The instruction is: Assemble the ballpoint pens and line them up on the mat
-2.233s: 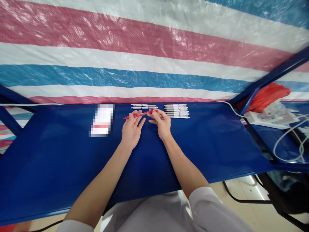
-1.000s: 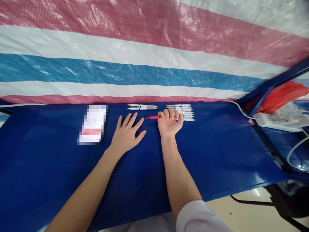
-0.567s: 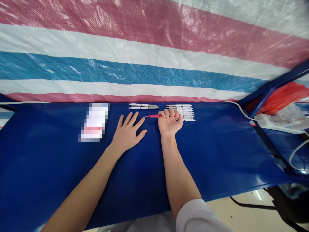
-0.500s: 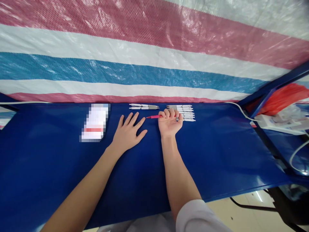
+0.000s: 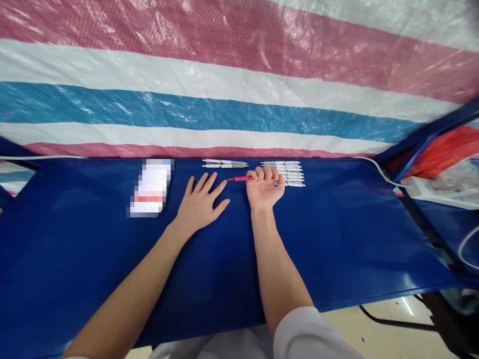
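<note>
Right hand (image 5: 264, 189) hiding pink pen's (image 5: 239, 178) barrel

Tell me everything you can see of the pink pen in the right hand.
The pink pen is slim, looks like plastic and narrows to a point at its left end. It lies about level, pointing left, low over the blue table. The right hand, palm up, is closed round its right half and hides it. Whether it rests on the table is unclear.
</note>
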`<action>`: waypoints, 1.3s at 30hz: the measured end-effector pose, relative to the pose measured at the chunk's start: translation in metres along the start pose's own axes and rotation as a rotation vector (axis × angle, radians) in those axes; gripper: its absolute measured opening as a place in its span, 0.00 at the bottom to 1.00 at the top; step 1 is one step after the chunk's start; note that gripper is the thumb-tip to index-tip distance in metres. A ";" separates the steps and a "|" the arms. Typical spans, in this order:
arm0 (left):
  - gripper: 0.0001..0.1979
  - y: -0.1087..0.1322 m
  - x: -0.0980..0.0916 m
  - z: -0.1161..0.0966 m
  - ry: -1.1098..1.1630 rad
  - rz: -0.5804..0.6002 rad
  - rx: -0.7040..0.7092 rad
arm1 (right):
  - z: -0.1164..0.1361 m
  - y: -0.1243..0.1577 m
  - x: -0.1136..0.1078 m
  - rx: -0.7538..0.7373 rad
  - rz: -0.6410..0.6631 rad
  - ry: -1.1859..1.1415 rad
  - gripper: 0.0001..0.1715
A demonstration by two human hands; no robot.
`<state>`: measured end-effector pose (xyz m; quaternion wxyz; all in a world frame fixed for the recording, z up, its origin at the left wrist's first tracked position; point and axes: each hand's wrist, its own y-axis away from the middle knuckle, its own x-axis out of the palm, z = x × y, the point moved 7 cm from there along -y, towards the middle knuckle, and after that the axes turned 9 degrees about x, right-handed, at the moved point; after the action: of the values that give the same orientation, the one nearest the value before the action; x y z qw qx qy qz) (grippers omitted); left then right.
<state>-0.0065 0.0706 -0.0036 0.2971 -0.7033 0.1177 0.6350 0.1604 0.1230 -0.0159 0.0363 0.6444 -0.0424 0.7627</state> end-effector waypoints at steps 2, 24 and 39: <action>0.27 0.000 0.000 0.000 0.004 -0.002 -0.004 | 0.000 0.000 0.000 -0.005 0.007 0.003 0.18; 0.27 0.002 0.000 0.000 0.063 -0.024 -0.006 | 0.000 0.001 -0.002 0.007 0.002 -0.024 0.16; 0.26 0.001 0.000 0.000 0.067 -0.022 -0.026 | 0.001 0.001 -0.002 -0.009 0.009 -0.019 0.20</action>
<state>-0.0075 0.0695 -0.0038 0.2909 -0.7293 0.1115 0.6091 0.1617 0.1214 -0.0182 0.0357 0.6511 -0.0491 0.7566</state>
